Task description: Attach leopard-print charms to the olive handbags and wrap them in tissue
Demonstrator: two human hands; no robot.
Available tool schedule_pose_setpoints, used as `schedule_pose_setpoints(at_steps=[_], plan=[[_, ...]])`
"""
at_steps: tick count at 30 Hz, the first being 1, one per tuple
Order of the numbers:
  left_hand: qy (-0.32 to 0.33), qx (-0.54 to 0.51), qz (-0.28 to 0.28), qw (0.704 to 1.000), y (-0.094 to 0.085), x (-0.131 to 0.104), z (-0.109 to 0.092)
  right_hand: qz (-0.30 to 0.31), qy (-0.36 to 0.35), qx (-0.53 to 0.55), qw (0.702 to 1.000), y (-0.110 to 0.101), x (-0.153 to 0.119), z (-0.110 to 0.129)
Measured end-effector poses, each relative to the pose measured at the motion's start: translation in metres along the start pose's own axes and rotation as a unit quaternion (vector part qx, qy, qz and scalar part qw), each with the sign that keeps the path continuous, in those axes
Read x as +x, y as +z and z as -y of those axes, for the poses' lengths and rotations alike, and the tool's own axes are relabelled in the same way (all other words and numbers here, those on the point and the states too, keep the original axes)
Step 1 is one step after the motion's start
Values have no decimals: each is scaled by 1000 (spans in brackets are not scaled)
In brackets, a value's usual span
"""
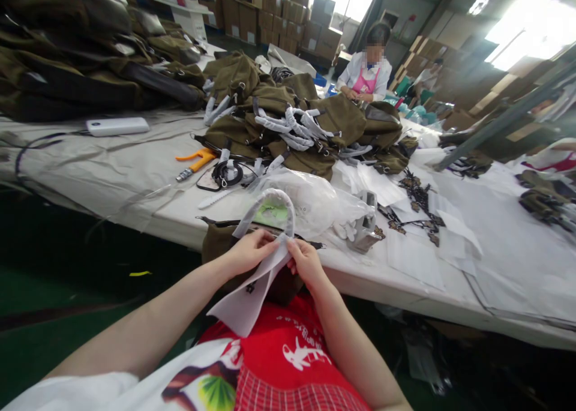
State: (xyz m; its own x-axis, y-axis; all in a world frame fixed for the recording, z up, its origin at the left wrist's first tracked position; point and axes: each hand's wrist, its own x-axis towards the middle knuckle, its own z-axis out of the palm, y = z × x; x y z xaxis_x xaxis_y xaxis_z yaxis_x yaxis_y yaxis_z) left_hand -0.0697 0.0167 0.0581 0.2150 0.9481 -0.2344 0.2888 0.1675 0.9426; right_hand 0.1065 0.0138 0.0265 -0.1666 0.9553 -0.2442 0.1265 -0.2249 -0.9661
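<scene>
A dark olive bag (215, 242) rests against the table edge in front of my body. Its arched handle (289, 210) is wrapped in whitish-grey material. My left hand (255, 249) pinches a thin white wrapping sheet (243, 309) near the handle's lower right end. On the other side of that end, my right hand (306, 261) grips the sheet and handle with thumb and fingers. The sheet's loose tail hangs down over the bag toward my red apron (297, 339), and a small dark charm shows beside it.
Olive bags with wrapped handles (292, 123) are heaped across the table. Nearer lie an orange-handled tool (197, 162), black cords (227, 173), a clear plastic bag (301, 198), a grey dispenser (363, 225) and white sheets (414, 258). A co-worker (366, 78) stands beyond.
</scene>
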Motion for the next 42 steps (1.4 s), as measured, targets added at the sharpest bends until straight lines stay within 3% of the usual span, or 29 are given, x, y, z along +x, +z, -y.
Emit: schedule_pose_setpoints(at_steps=[2,4,8,10,12,13,14,16,17,19,22,27,32,38,42], plan=[[-53,-94,100,989,6,-1,4,18,5,3,1000,-1,1,1],[-77,-169,145,972,14,0,8,30,15,-12,999,-1,2,3],[-85,-236,134,959,24,7,13,45,46,-47,997,-5,1,9],[-118,-264,125,949,23,8,13,25,40,-58,997,-17,-2,15],[-150,-279,115,942,21,7,13,-55,-1,-72,996,-44,-5,20],[-160,-280,113,940,20,7,13,-123,-33,-90,988,-62,-6,21],[-165,-279,111,939,19,7,14,-200,-66,-119,970,-83,-7,22],[-162,-278,103,941,20,8,18,-352,-110,-204,907,-129,-8,23],[-160,-278,99,942,21,8,20,-397,-105,-235,881,-151,-8,22],[-157,-277,89,944,25,11,25,-419,-70,-251,870,-187,-7,19],[-158,-277,70,945,30,16,31,-373,-34,-215,902,-214,-4,15],[-155,-293,58,942,34,17,32,-353,-62,-144,922,-210,3,12],[-162,-296,68,939,33,17,34,-387,-102,-99,911,-197,-9,4],[-163,-288,65,941,33,17,28,-397,-2,-93,913,-191,-32,-23],[-157,-276,56,947,34,13,22,-369,0,-87,925,-173,-45,-13]])
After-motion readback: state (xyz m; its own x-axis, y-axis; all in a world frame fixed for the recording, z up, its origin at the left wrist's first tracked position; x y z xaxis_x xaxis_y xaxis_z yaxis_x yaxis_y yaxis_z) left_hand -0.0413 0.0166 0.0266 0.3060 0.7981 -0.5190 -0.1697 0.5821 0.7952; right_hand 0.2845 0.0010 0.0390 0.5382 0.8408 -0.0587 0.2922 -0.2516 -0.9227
